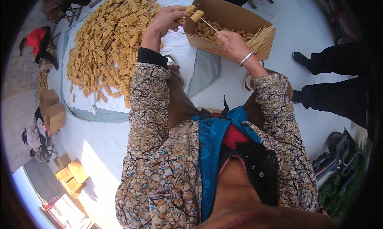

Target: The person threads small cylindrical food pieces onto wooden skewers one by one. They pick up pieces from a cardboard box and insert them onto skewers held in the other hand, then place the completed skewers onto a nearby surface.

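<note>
My left hand (169,19) is raised at the upper middle, between the heap and the box, holding short tan ridged food pieces in its fingers. My right hand (233,44), with a silver bangle at the wrist, grips a thin wooden skewer (211,25). One tan piece (197,15) is threaded near the skewer's far end, beside the left fingertips. Below and behind both hands is an open cardboard box (206,45) with loose tan pieces (212,27) inside. A bundle of bare skewers (260,38) leans in its right end.
A large heap of skewered tan pieces (107,46) lies on a white sheet (116,104) at the left. A person's dark-trousered legs (335,61) stand at the right. Other people sit on stools along the left and top. Cardboard boxes (57,118) stand farther left.
</note>
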The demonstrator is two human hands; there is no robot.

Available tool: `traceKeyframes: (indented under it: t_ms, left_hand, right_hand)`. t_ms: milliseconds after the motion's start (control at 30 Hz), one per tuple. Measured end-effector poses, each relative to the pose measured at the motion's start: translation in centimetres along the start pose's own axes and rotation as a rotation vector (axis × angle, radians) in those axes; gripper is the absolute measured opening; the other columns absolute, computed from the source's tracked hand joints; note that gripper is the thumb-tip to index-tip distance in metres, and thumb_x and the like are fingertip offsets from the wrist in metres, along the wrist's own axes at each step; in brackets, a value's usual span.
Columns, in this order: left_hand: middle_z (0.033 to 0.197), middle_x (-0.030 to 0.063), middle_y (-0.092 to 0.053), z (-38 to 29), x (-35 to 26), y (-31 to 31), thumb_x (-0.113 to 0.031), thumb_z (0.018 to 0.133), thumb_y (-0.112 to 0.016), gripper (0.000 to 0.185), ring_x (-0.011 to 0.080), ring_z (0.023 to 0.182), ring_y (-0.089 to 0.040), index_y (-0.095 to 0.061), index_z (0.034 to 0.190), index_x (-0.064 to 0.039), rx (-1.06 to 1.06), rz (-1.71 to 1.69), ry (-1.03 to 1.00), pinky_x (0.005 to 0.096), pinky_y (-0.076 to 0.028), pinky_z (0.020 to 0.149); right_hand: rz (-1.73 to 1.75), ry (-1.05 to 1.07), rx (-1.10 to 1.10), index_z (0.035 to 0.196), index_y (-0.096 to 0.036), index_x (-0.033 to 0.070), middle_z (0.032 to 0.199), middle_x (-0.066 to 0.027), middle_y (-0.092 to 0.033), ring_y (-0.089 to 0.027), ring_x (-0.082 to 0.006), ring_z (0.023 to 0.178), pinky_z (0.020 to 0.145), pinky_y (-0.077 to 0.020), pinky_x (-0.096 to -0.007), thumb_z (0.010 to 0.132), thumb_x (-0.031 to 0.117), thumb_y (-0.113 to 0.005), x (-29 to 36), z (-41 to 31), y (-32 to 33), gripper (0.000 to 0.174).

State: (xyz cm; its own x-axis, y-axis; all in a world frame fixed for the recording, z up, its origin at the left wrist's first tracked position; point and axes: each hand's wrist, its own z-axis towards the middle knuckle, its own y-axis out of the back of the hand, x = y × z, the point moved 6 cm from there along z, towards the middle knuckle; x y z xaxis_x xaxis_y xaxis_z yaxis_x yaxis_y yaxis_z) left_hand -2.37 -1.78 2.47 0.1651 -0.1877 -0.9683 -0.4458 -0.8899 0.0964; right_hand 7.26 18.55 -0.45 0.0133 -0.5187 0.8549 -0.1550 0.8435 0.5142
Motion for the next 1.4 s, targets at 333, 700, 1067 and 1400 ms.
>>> traceKeyframes:
  t_ms: [333,700,1067,1400]
  left_hand:
    - [0.070,0.0024,-0.057,1.1,1.3,-1.5,-0.022,0.087,-0.060,0.025,0.0099,0.057,-0.058,-0.062,0.099,0.001,-0.013,-0.116,0.043,0.0198,-0.040,0.041]
    - [0.066,0.0002,-0.055,0.7,1.2,-2.9,-0.023,0.087,-0.059,0.020,0.0082,0.055,-0.056,-0.062,0.089,-0.003,-0.048,-0.111,0.065,0.0192,-0.040,0.041]
    - [0.069,0.0019,-0.059,0.8,1.6,-4.5,-0.025,0.084,-0.064,0.020,0.0086,0.056,-0.056,-0.064,0.086,-0.004,0.074,-0.181,0.091,0.0211,-0.042,0.043]
    - [0.084,0.0079,-0.062,2.1,3.0,-1.8,-0.027,0.091,-0.053,0.028,0.0160,0.071,-0.060,-0.058,0.104,-0.002,0.025,-0.695,0.079,0.0266,-0.048,0.055]
  right_hand:
    - [0.196,0.056,-0.043,0.095,-0.062,0.001,0.068,-0.0125,-0.058,-0.056,-0.0217,0.061,0.059,-0.0447,-0.0329,0.089,0.018,-0.050,0.9,-0.3,-0.2,0.022]
    - [0.149,0.049,-0.111,0.088,-0.064,-0.001,0.063,-0.0149,-0.058,-0.056,-0.0226,0.058,0.059,-0.0452,-0.0343,0.086,0.017,-0.053,1.3,0.3,0.1,0.022]
    - [0.123,0.158,-0.169,0.088,-0.064,0.000,0.070,-0.0163,-0.062,-0.059,-0.0269,0.065,0.064,-0.0460,-0.0353,0.085,0.017,-0.053,1.7,1.2,0.4,0.021]
    - [0.257,0.053,-0.077,0.082,-0.060,-0.001,0.056,0.0007,-0.050,-0.046,-0.0082,0.054,0.052,-0.0395,-0.0261,0.090,0.018,-0.050,2.1,1.1,0.6,0.023]
